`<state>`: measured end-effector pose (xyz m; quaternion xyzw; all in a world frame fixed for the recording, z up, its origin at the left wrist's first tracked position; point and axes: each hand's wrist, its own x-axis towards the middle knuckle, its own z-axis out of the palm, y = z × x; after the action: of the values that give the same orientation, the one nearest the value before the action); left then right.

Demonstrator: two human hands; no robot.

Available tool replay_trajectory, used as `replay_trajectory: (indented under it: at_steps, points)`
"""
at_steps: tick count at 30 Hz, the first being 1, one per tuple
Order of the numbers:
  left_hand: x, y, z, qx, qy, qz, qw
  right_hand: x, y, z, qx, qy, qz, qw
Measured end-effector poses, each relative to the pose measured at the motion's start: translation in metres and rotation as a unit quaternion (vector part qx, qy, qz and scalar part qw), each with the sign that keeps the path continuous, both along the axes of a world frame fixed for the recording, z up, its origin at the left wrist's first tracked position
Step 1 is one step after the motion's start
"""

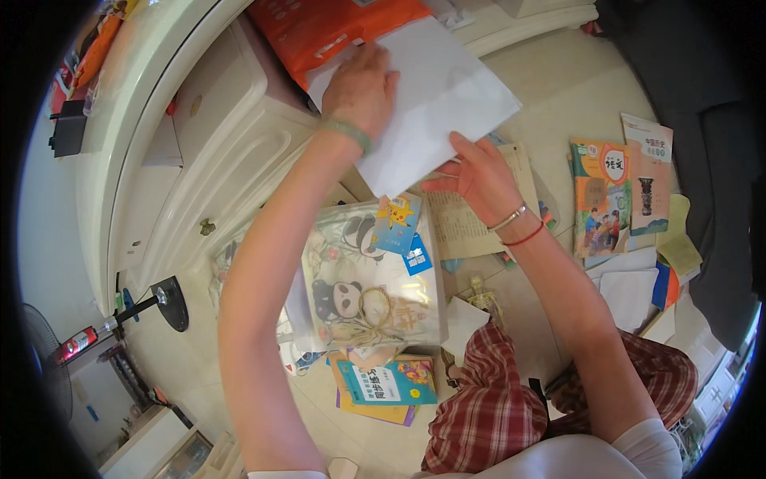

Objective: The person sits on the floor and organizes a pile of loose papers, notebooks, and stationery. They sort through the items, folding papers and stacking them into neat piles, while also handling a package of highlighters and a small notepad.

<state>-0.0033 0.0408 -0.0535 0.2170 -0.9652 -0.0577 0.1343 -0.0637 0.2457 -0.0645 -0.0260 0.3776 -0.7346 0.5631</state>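
Seated on a pale tiled floor (550, 88) in red checked trousers (487, 407), you work over a scatter of schoolbooks beside a cream cabinet (223, 136), whose rounded, moulded drawer fronts curve away at your left. A standing fan (163, 302) rests low near its foot. Your left hand (361, 86), a green bangle at the wrist, lies flat with fingers spread on the upper corner of a large white sheet (435, 104), seemingly pinning it against the glossy orange plastic pack (319, 28) that leans on the cabinet. The sheet is smooth, thin and blank on this side, held slanted between both hands above the floor. Below it, across your lap, sits a clear plastic folder (367, 279) printed with pandas, soft and shiny, with a blue card (396, 223) tucked at its top and a teal workbook (387, 382) poking out beneath. Your right hand (477, 177), with a silver bangle and red cord, pinches the sheet's lower edge, thumb on top and fingers curled beneath, probably to keep the paper taut. Under that hand lies a yellowed printed page (471, 223). Farther right, two bright paperback textbooks (622, 188) lie face up on the tiles, a yellow cloth (678, 239) just beside them, near loose white sheets.
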Motion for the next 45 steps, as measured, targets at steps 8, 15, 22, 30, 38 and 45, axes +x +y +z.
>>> replay_trajectory:
  at_steps: [8,15,22,30,38,45]
  points:
    - [0.023,-0.034,0.069,-0.298,-0.069,0.012,0.952,-0.016,-0.090,-0.012,-0.055,-0.008,-0.019,0.998]
    - [0.025,-0.051,0.046,-0.324,-0.157,0.037,0.932,-0.031,-0.095,0.000,0.105,0.180,0.085,0.974]
    - [0.026,-0.054,0.044,-0.298,-0.106,-0.031,0.948,-0.038,-0.130,-0.007,0.035,0.133,0.005,0.990]
    - [0.029,-0.052,0.045,-0.296,-0.108,-0.057,0.947,-0.054,-0.184,0.002,0.034,0.087,-0.022,0.995]
    - [0.043,-0.054,0.032,-0.184,-0.088,-0.103,0.973,-0.043,-0.112,-0.021,0.045,0.051,0.062,0.996]
    - [0.063,0.012,0.027,0.024,0.052,-0.103,0.993,0.000,0.021,-0.050,0.200,0.206,0.133,0.949]
